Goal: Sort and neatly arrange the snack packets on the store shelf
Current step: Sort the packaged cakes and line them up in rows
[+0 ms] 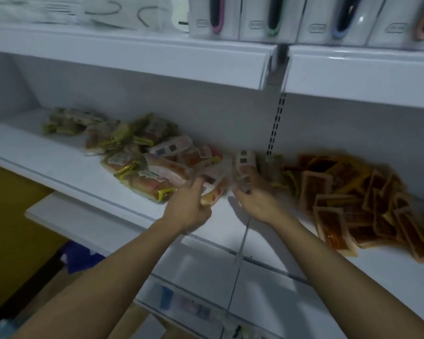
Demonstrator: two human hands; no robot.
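White shelf [83,172] carries the snack packets: a mixed green, yellow and pink heap [142,155] on my left, a spread of brown-orange packets [353,199] on my right. My left hand [190,209] curls its grip round a pink-orange packet [214,189] at the heap's near edge. My right hand [255,199] grips a small packet bundle [245,165] mid-shelf.
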